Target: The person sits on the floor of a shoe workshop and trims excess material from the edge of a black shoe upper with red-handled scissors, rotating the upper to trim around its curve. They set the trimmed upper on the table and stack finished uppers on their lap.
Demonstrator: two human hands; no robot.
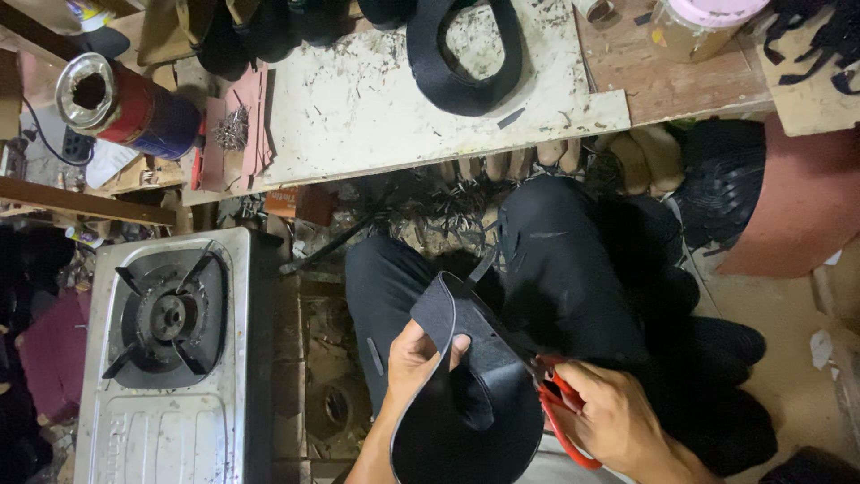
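My left hand [414, 360] grips the edge of a curved black sheet piece [475, 394], bent into a loop over my lap. My right hand [618, 421] holds red-handled scissors [557, 405], whose blades meet the right edge of the black piece. A thin black strip [491, 255] hangs off the top of the piece over my dark trousers [555, 269].
A single-burner gas stove [170, 350] stands at my left. A worn white workboard [385, 99] ahead carries a looped black band [461, 63], with a tin can [121, 106] and small nails [233, 130] to its left. Black offcuts [430, 211] litter the floor.
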